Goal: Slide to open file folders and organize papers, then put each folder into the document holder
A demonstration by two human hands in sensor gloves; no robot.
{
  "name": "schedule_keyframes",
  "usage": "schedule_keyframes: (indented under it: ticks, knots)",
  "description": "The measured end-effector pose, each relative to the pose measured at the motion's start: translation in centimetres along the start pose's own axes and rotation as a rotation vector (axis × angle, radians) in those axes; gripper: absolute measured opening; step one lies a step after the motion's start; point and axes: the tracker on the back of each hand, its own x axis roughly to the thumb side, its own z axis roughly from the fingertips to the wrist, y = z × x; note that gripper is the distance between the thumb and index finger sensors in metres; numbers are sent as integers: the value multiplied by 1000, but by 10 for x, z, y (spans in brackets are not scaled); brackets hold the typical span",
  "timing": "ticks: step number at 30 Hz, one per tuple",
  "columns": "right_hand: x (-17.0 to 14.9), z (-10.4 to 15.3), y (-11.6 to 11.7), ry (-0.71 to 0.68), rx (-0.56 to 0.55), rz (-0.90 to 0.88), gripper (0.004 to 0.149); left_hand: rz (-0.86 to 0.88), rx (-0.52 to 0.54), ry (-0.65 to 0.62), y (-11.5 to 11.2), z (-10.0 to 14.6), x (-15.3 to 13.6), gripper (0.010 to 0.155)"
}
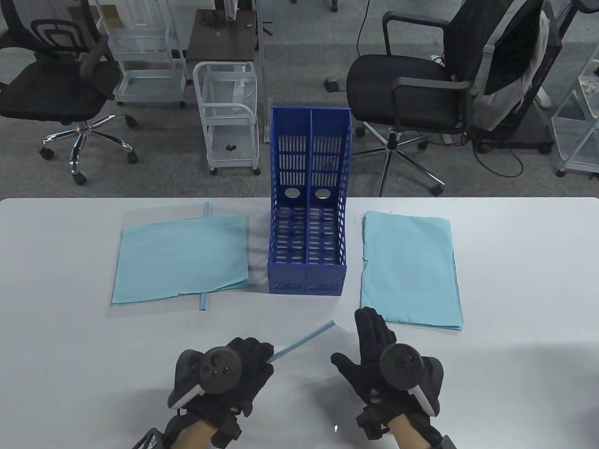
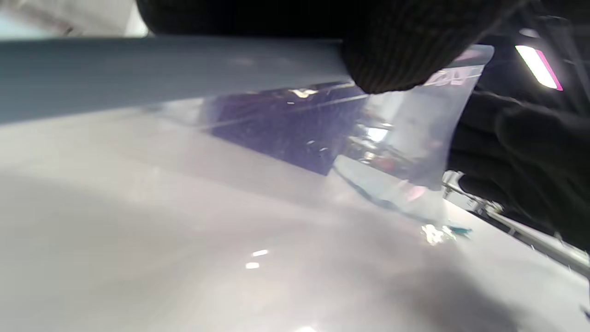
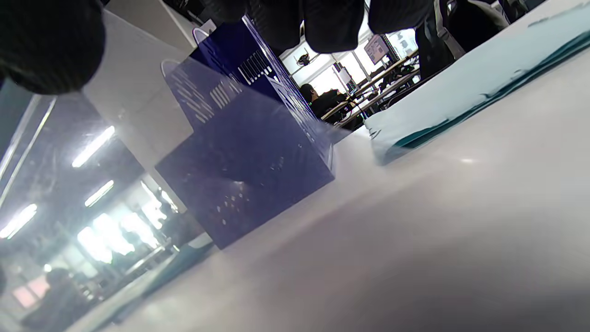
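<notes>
Left hand (image 1: 220, 374) pinches the slide bar (image 1: 304, 337) of a clear folder (image 2: 405, 152), just in front of the blue holder (image 1: 306, 234). Right hand (image 1: 388, 365) flat, fingers straight, resting on the folder.

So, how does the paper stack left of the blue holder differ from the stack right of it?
The left paper stack lies wide side toward the person, with a light blue slide bar across it; the right paper stack lies lengthwise, no bar on it. The left one looks smoother, the right more wrinkled. Both are light blue and flat on the table.
</notes>
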Motion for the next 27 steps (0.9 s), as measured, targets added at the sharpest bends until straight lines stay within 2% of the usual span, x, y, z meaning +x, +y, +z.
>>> schedule_keyframes:
  ticks: [2, 4, 6, 7, 10, 12, 15, 18, 20, 22, 27]
  knots:
    - [-3, -1, -3, -16, -11, -121, 90, -32, 30, -55, 0, 4, 6, 43]
    - [-5, -1, -3, -14, 8, -246, 78, -10, 34, -87, 0, 6, 7, 43]
    - [-4, -2, -2, -43, 36, -317, 50, -8, 36, -82, -1, 8, 6, 43]
    - [-1, 0, 0, -54, 52, -328, 42, -18, 13, -59, -1, 8, 5, 43]
    - [6, 2, 3, -79, 25, -318, 41, -11, -3, -22, -2, 10, 1, 49]
    - [12, 4, 8, -95, 25, -309, 40, 54, 20, -43, -2, 11, 0, 56]
    - [20, 7, 15, -112, 27, -265, 40, 112, 61, -34, -3, 11, 0, 52]
    - [22, 7, 18, -108, 21, -245, 41, 147, 56, 10, -2, 13, -5, 48]
    - [21, 7, 17, -95, 17, -253, 41, 179, 21, 42, 1, 15, -8, 47]
    - [19, 6, 14, -81, 10, -292, 40, 166, 32, 68, 5, 19, -11, 47]
    - [5, 2, -1, -36, -33, -359, 40, 121, -57, 140, 19, 23, -24, 46]
